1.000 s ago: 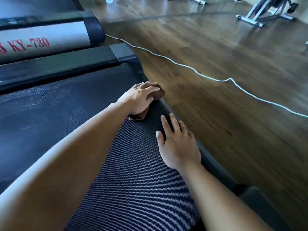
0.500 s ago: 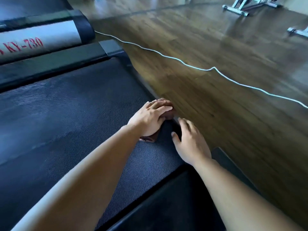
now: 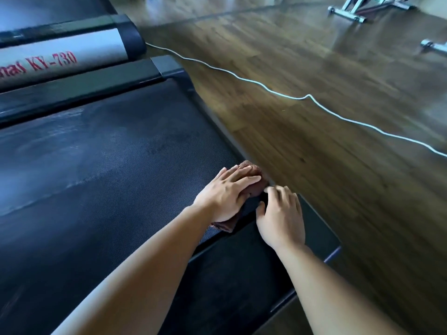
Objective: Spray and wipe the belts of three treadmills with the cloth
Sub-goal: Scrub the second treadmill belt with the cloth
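Open belt point(image 3: 96, 177) stretching left, side rail point(image 3: 214, 117) hemming right edge, cable point(image 3: 308, 96) crossing floor point(image 3: 314, 165) beyond

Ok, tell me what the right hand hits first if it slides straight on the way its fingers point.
Probably the brown cloth under the left hand: the right hand points along the right edge of the belt, fingertips nearly at the cloth. Motion blur leaves the exact gap unclear.

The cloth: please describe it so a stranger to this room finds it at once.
Find the black treadmill belt and follow its right edge, beside the wooden floor, toward its near end. There the left hand presses a small crumpled cloth onto the belt. It is the only reddish-brown thing on the black surface.
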Motion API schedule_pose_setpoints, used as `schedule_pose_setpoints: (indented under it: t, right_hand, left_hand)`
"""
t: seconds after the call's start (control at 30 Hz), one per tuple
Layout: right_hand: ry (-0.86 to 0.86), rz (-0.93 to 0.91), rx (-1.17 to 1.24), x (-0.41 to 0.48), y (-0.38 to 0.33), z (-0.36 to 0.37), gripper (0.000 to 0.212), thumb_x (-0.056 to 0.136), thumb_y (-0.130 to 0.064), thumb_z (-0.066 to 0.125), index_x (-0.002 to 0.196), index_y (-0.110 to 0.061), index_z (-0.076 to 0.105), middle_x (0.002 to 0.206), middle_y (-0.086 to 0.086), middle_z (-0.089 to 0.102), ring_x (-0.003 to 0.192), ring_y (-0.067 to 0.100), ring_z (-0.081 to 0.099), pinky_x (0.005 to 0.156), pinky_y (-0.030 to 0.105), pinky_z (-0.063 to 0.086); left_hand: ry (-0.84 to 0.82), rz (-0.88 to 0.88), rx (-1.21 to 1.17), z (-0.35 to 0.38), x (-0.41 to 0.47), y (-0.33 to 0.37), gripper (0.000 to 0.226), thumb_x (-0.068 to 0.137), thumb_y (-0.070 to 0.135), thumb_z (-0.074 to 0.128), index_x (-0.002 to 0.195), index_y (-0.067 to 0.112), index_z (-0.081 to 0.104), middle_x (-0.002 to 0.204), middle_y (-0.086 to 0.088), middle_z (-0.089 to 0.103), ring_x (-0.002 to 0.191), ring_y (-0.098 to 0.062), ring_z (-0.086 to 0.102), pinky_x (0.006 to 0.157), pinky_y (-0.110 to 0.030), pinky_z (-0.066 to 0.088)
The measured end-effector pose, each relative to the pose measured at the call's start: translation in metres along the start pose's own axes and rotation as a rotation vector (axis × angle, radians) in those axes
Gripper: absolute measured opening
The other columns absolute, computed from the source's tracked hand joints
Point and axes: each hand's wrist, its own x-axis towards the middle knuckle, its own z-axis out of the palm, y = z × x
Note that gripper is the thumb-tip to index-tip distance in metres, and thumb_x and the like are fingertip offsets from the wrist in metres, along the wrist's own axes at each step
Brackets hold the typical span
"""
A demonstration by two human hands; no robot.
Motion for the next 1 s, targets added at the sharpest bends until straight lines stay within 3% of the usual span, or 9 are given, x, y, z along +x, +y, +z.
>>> schedule_pose_setpoints:
  t: [0.13, 0.37, 0.6, 0.8, 1.0]
  right_hand:
    - [-0.013, -0.015, -0.008, -0.010, -0.001, -0.002, 0.027, 0.083, -0.015, 0.064, 0.108, -0.008, 0.058, 0.114, 0.013, 0.061, 0.119, 0.038, 0.052, 0.108, 0.052, 0.038]
    - [-0.144, -0.063, -0.025, -0.019, -0.017, -0.011, 0.036, 0.091, -0.019, 0.058, 0.125, -0.008, 0.055, 0.134, 0.012, 0.053, 0.137, 0.037, 0.038, 0.116, 0.048, 0.029]
    - [-0.170, -0.155, 0.076, -0.024, -0.055, -0.024, 0.034, 0.096, -0.026, 0.053, 0.128, -0.013, 0.055, 0.131, 0.006, 0.056, 0.133, 0.031, 0.040, 0.115, 0.045, 0.027]
    - [-0.220, -0.177, 0.125, -0.027, -0.090, -0.018, 0.042, 0.099, -0.035, 0.046, 0.137, -0.016, 0.046, 0.140, 0.007, 0.049, 0.135, 0.029, 0.038, 0.114, 0.043, 0.028]
    - [-0.282, -0.111, 0.169, -0.029, -0.125, -0.005, 0.068, 0.095, -0.050, 0.051, 0.151, -0.018, 0.029, 0.155, 0.018, 0.028, 0.140, 0.033, 0.032, 0.113, 0.041, 0.028]
  left_hand:
    - [-0.012, -0.065, -0.040, 0.000, -0.023, 0.011, 0.055, 0.100, 0.032, 0.051, 0.151, 0.042, 0.034, 0.164, 0.011, 0.022, 0.153, -0.018, 0.014, 0.124, -0.039, 0.005]
    - [-0.023, -0.261, -0.133, -0.011, -0.050, 0.023, 0.054, 0.101, 0.038, 0.045, 0.153, 0.043, 0.030, 0.167, 0.010, 0.011, 0.154, -0.016, 0.002, 0.124, -0.036, -0.004]
    - [0.007, -0.522, -0.402, -0.030, -0.074, 0.014, 0.057, 0.105, 0.016, 0.035, 0.159, 0.024, 0.019, 0.168, -0.002, -0.003, 0.153, -0.020, -0.012, 0.121, -0.028, -0.005]
    - [0.064, -0.525, -0.349, -0.049, -0.123, -0.005, 0.052, 0.108, 0.023, 0.034, 0.159, 0.025, 0.021, 0.167, 0.004, 0.007, 0.153, -0.010, 0.001, 0.111, -0.012, 0.001]
    - [0.132, -0.551, -0.177, -0.054, -0.165, -0.031, 0.052, 0.105, 0.014, 0.040, 0.155, 0.017, 0.032, 0.164, -0.005, 0.024, 0.154, -0.021, 0.008, 0.119, -0.022, 0.006]
